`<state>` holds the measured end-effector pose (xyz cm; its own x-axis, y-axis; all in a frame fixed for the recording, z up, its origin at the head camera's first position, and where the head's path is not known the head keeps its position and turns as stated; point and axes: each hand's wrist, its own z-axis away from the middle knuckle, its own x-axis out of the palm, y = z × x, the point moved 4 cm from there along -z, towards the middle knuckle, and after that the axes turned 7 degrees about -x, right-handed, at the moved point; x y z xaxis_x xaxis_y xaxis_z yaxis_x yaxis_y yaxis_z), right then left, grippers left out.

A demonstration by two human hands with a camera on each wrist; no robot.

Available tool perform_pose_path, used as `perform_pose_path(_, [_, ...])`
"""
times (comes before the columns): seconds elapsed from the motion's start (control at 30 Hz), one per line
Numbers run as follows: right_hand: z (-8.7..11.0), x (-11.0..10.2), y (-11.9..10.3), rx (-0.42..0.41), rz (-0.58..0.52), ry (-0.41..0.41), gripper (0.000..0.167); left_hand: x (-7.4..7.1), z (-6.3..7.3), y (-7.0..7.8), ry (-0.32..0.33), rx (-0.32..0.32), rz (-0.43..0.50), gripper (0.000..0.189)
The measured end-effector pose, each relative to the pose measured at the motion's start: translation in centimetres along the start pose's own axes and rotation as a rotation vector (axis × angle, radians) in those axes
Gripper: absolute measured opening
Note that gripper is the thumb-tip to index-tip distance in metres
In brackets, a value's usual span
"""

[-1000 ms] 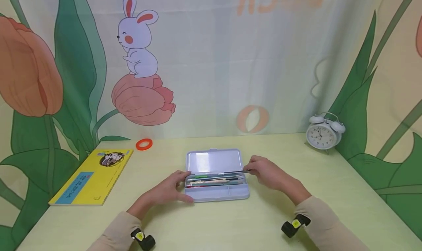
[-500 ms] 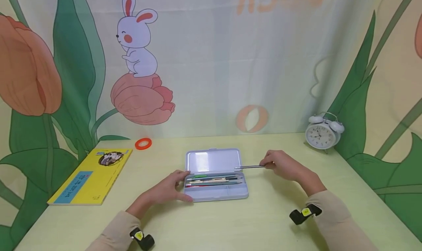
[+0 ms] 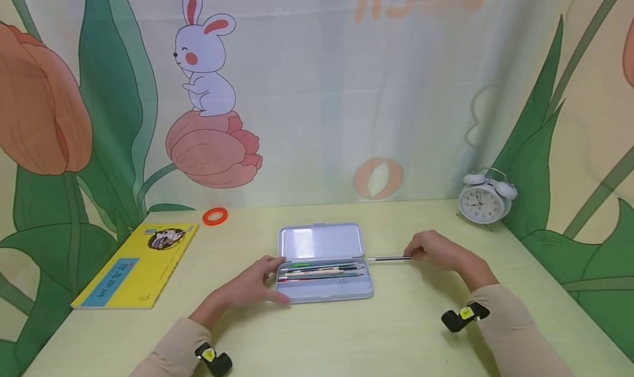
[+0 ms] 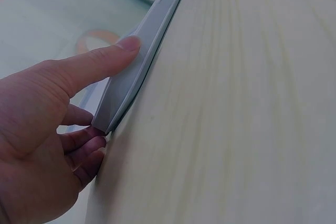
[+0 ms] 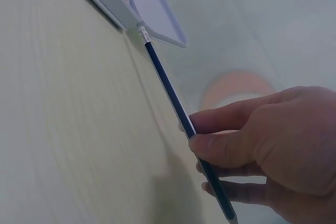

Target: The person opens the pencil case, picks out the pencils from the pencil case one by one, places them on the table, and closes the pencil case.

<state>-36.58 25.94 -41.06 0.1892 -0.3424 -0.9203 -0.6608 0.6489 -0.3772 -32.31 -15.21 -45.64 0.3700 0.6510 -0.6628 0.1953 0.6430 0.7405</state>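
The pale lilac pencil case [image 3: 311, 293] lies open on the table, its lid [image 3: 329, 244] folded back toward the wall. Several pencils [image 3: 322, 275] fill its long compartment. My left hand [image 3: 255, 283] holds the case by its left end; in the left wrist view the thumb lies along the front side, with the other fingers bent at the corner. Between thumb and fingers my right hand [image 3: 438, 250] pinches a dark pencil [image 5: 170, 87] just right of the case. The pencil's white eraser end [image 5: 140, 25] points at the case, overlapping its corner in the right wrist view.
At the left lies a yellow book [image 3: 143, 267], with an orange-red ring [image 3: 215, 216] behind it. A white twin-bell alarm clock [image 3: 484, 201] stands at the back right. A printed curtain [image 3: 317, 118] rises along the table's back edge.
My right hand has drawn the pencil out of the case, carried it right, then lowered it slightly toward the table. The left hand has stayed at the case.
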Motion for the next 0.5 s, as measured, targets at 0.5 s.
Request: perform_pose_path(0.5, [0.10,0.85,0.68,0.047,-0.002,-0.030,0.020,-0.01,0.19,0.08,-0.001,0.008,-0.002,0.102])
